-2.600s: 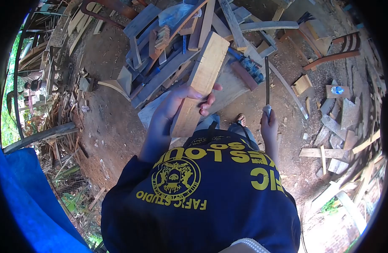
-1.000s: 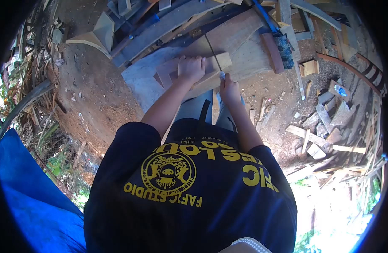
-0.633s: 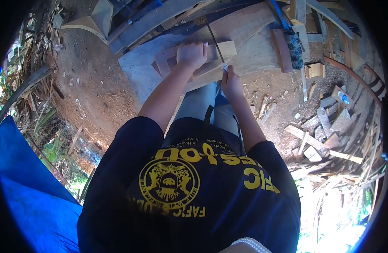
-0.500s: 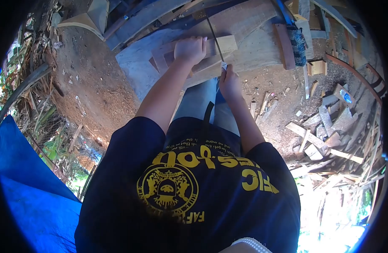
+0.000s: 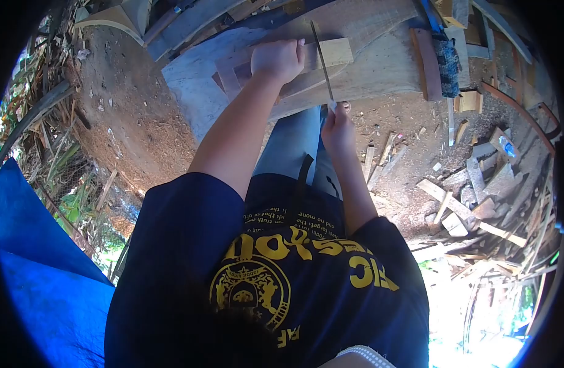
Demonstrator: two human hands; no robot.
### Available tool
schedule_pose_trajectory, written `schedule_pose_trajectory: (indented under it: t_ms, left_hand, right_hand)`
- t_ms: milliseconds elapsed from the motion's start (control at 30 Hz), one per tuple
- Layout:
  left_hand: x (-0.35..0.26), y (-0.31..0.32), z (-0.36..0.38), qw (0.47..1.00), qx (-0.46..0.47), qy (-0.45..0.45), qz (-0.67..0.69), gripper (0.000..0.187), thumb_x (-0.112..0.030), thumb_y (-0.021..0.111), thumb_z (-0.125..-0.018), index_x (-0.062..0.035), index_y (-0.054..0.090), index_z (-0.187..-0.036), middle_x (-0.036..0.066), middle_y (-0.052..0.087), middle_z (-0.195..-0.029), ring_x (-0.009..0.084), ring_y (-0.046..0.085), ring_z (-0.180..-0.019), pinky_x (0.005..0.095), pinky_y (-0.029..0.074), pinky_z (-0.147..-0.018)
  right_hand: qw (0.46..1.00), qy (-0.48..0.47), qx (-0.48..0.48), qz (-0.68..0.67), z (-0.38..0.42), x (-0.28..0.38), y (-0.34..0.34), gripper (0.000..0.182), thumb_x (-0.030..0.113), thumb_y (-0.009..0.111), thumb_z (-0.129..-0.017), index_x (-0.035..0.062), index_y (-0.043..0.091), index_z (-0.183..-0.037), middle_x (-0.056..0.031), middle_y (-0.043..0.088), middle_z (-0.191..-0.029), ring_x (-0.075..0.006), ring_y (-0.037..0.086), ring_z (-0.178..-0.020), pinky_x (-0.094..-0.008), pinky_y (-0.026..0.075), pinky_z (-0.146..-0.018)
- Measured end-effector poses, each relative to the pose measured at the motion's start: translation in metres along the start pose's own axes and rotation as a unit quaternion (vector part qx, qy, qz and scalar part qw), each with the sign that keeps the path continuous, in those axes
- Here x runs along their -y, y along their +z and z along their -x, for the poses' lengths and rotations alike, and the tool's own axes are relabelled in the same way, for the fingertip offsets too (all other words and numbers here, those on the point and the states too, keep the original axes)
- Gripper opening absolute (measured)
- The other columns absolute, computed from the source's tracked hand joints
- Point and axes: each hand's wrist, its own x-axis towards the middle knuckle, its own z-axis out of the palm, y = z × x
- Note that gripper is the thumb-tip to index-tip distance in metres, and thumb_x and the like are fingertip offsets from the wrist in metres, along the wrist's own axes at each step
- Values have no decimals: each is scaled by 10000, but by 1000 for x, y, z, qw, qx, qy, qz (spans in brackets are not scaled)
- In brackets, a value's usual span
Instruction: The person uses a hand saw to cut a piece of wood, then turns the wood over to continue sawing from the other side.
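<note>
Filing wood block (image 5: 335, 51) — file (image 5: 322, 60) across.

Bright daylight, hard shadows; blown-out glare lower right; fisheye distortion, black vignette at edges.

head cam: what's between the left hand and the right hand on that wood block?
In the head view, the file's thin blade crosses the wood block between the left hand, which presses on the block, and the right hand, which grips its handle.

Yellow lettering, seen upside down, is printed on the dark blue shirt (image 5: 263, 270); only the fragment "FIC" can be made out.
</note>
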Motion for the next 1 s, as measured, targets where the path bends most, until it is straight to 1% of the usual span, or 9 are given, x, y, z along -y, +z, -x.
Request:
schedule_pose_trajectory:
  t_ms: [100, 167, 267, 500, 567, 667, 800, 867, 1000]
  left_hand:
    - [0, 0, 1, 1000, -5, 4, -6, 460, -350, 346, -981, -94, 696, -830, 134, 694, -761, 322, 678, -719, 451, 543, -686]
    - [-1, 1, 0, 1000, -1, -1, -6, 463, -351, 341, -982, -95, 696, -829, 130, 695, -763, 321, 677, -719, 451, 542, -689]
    - [-3, -1, 0, 1000, 6, -9, -6, 469, -353, 332, -985, -97, 696, -837, 122, 696, -769, 320, 676, -724, 452, 541, -696]
    - [-2, 1, 1, 1000, 9, -13, -4, 467, -374, 323, -989, -102, 678, -854, 148, 689, -787, 342, 677, -746, 470, 551, -686]
    - [-2, 1, 1, 1000, 4, -7, -1, 467, -374, 324, -989, -101, 679, -858, 148, 689, -787, 340, 677, -745, 469, 551, -686]
    - [-1, 2, 2, 1000, 8, -6, -3, 473, -367, 321, -987, -99, 689, -860, 137, 694, -800, 329, 677, -750, 463, 548, -697]
    - [-2, 1, 2, 1000, -4, -7, 0, 482, -362, 321, -983, -99, 699, -839, 129, 698, -795, 321, 677, -740, 456, 545, -696]
    - [-1, 2, 1, 1000, -3, -6, -1, 482, -362, 321, -982, -99, 698, -835, 131, 696, -787, 321, 678, -737, 458, 545, -695]
    - [0, 6, -3, 999, -10, -41, 10, 481, -386, 311, -991, -106, 674, -849, 136, 688, -785, 331, 676, -751, 463, 545, -697]
  right_hand:
    - [999, 23, 31, -14, 12, -9, -6, 218, 112, 471, -937, 12, 532, -1120, -287, 636, -783, -476, 627, -755, -532, 503, -622]
    - [999, 22, -4, -24, 8, -12, -2, 263, 104, 471, -930, 6, 546, -1163, -281, 642, -787, -461, 638, -757, -512, 514, -630]
    - [999, 38, -2, 14, 9, -15, 3, 282, 104, 479, -930, 5, 542, -1186, -285, 645, -806, -451, 645, -782, -507, 517, -646]
    - [997, 58, 57, 0, 20, -12, -6, 227, 120, 492, -931, 4, 545, -1118, -288, 636, -797, -474, 628, -784, -529, 504, -645]
    - [999, -41, -14, -23, 1, -9, 3, 193, 123, 494, -933, 7, 540, -1081, -282, 630, -765, -483, 619, -755, -541, 490, -626]
    - [999, -35, 24, 2, -48, 20, 1, 175, 103, 491, -933, 9, 537, -1073, -284, 631, -777, -483, 619, -769, -540, 487, -634]
    - [999, -35, 22, 0, -26, 6, -4, 172, 98, 481, -935, 5, 540, -1068, -287, 633, -791, -483, 620, -781, -540, 490, -644]
    - [999, 1, 34, -34, -2, -13, -7, 208, 124, 474, -950, -4, 570, -1083, -285, 639, -845, -472, 620, -841, -506, 507, -649]
    - [998, -46, -3, -41, -36, -6, 8, 206, 131, 481, -947, -3, 571, -1077, -284, 640, -858, -476, 618, -843, -511, 504, -653]
